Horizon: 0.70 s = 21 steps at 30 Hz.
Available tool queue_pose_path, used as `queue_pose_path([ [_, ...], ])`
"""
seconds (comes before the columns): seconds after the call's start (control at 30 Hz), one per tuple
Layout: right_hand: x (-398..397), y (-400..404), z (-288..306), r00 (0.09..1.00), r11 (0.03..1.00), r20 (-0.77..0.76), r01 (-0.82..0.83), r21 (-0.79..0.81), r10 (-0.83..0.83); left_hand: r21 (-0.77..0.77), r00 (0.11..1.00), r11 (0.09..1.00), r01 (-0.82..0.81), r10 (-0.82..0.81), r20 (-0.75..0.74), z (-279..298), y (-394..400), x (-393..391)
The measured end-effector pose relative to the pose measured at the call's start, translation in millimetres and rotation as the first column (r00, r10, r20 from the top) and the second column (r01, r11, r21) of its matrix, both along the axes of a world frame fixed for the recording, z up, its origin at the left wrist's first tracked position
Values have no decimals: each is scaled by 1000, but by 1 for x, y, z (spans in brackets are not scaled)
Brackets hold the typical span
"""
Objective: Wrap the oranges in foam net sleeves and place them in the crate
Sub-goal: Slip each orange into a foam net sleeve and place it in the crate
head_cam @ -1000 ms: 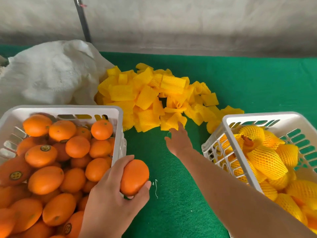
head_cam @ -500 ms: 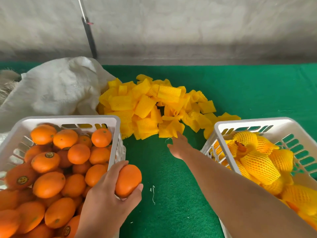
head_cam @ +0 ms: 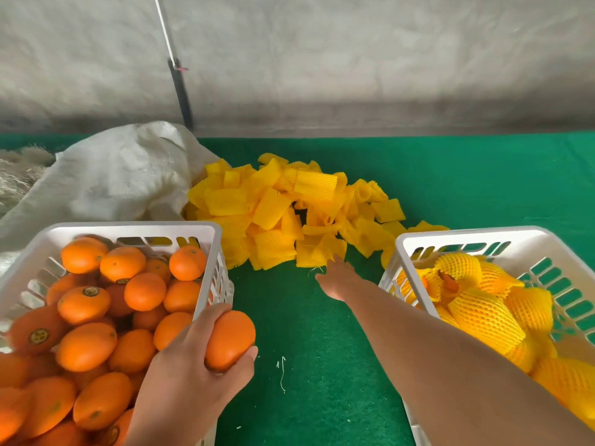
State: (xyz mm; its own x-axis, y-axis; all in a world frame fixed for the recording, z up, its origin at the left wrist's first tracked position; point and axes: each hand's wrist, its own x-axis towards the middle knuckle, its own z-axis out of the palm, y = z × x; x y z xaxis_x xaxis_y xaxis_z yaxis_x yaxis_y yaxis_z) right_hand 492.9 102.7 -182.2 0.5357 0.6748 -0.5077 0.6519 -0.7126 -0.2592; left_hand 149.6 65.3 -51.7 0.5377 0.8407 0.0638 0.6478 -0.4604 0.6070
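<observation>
- Two crates on the green mat: left crate full of bare fruit, right crate part-filled with sleeved ones.
- My left hand grips one orange just beside the left crate's rim, over the mat.
- My right hand reaches flat, fingers loose, holding nothing, fingertips at the near edge of the sleeve pile.
- I'd pinch a single sleeve at its open end, lift it free of its neighbours.
- Then bring it to the orange and stretch the mouth wide before pushing the fruit in.
</observation>
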Motion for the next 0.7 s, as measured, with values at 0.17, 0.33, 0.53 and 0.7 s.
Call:
queue_pose_path([
  [0.17,6,-4,1,970,976,113,-213,-42,216,31,1000,999,10,-11,18,-2,-3,-3],
  [0.33,12,0,-4,974,967,55,-210,-144,220,87,1000,996,1,-2,10,-3,-3,3],
  [0.53,14,-5,-3,987,988,72,-146,46,142,116,997,993,-5,-3,72,-13,3,3],
  [0.7,-9,-33,25,978,915,206,-95,391,14,63,1000,998,11,-11,8,-17,3,-1],
])
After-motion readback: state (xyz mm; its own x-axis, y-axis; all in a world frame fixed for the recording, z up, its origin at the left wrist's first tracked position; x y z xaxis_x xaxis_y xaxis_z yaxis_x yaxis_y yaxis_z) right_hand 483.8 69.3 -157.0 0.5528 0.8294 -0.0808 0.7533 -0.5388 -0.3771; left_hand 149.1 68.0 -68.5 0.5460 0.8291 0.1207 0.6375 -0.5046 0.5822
